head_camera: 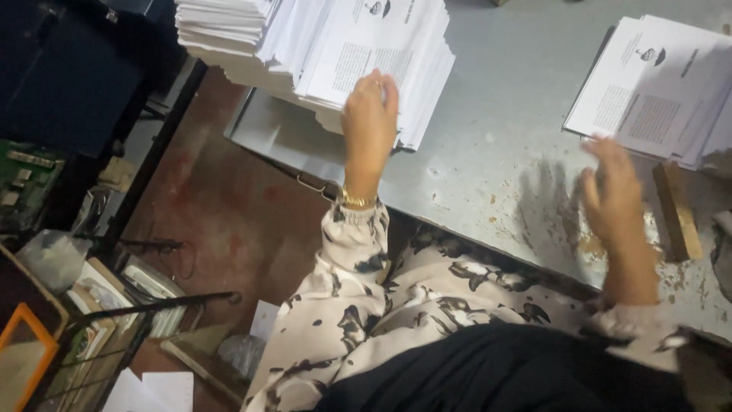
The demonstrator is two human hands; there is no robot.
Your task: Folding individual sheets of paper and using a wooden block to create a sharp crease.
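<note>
I work at a grey metal table (488, 145) above a reddish floor (229, 206). I count two paper stacks. My left hand (370, 114) grips the near edge of the big stack (358, 46). My right hand (614, 194) is open, blurred, just before the smaller stack (656, 91); a wooden strip (677, 210) lies beside it. Bare table is between my hands.

No packages, labels, signs or screens show near the hands; only stacks of printed white sheets.

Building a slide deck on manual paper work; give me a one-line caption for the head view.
Left hand on a large printed-sheet stack; right hand hovers open near a smaller stack on the grey table.
</note>
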